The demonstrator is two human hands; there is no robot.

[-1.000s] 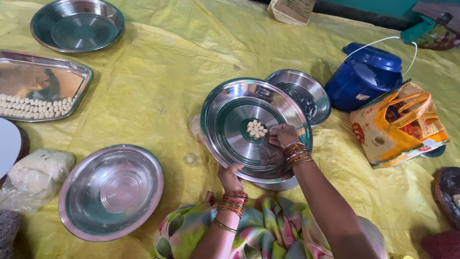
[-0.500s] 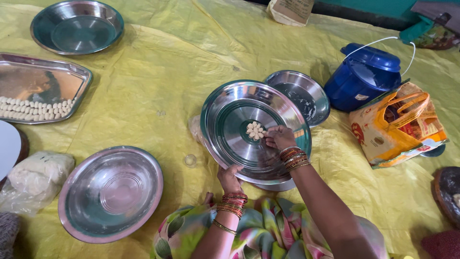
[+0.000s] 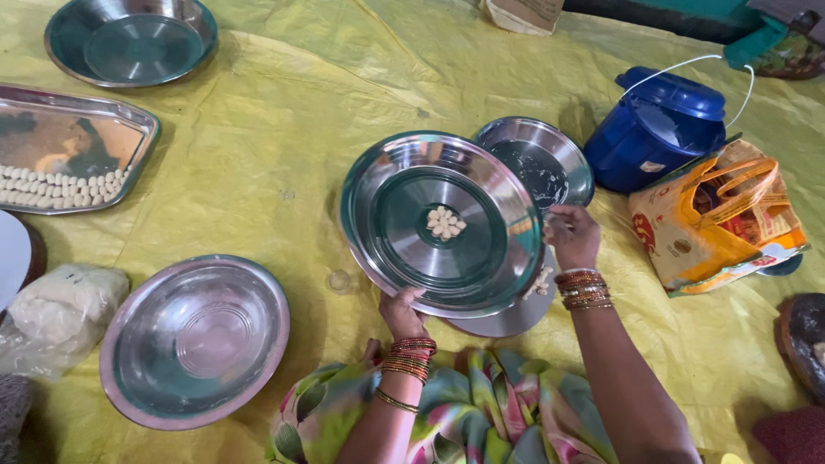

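Plates crowd the yellow sheet point(image 3: 284, 120): the left hand point(image 3: 402, 311) grips the near rim of a round steel plate point(image 3: 404, 225) at six o'clock, fingers curled under it, thumb on top, holding it tilted above another plate point(image 3: 507, 316). A small heap of pale dough pieces point(image 3: 445, 222) lies at its centre. At three o'clock the right hand point(image 3: 572, 236) hovers beside the rim, fingertips pressed together; whether they pinch anything, I cannot tell. A blue lidded pail point(image 3: 657, 129) stands at two o'clock, a steel bowl point(image 3: 194, 338) at eight, a rectangular tray point(image 3: 69, 146) at ten.
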